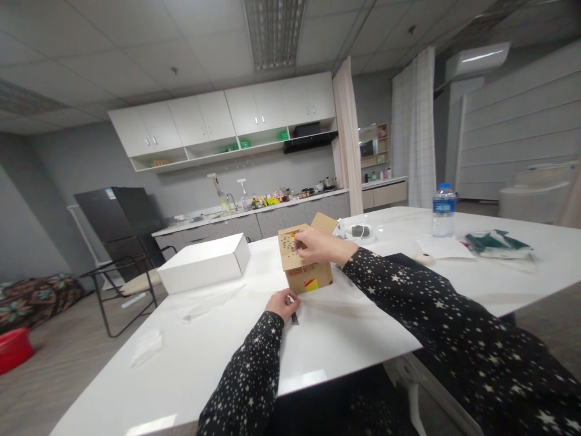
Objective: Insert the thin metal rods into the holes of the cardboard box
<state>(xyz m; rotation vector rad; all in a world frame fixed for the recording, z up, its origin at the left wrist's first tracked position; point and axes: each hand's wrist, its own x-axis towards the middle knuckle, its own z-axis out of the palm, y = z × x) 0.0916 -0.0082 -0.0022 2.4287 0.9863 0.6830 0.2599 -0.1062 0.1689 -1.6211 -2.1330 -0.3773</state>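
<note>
Cardboard box [305, 260] sits upright on the white desk [354, 327], right in the middle of the view, one top flap tilted up at the back. The right hand [318, 245] is on top of it, fingers curled down over the front upper edge and touching the cardboard. The left hand [284, 303] is lower and nearer the body, resting on the desk just in front of the box's bottom left corner, closed around a small dark tool [294, 316] whose tip pokes out below the fingers; what kind of tool, too small to tell. So the box lies between the two hands, right one above, left one at its foot. Off to the left, well apart, a closed white box [204, 261]. Far right of the desk: a water bottle [443, 211] standing upright, with a green packet [497, 242] lying near it.
</note>
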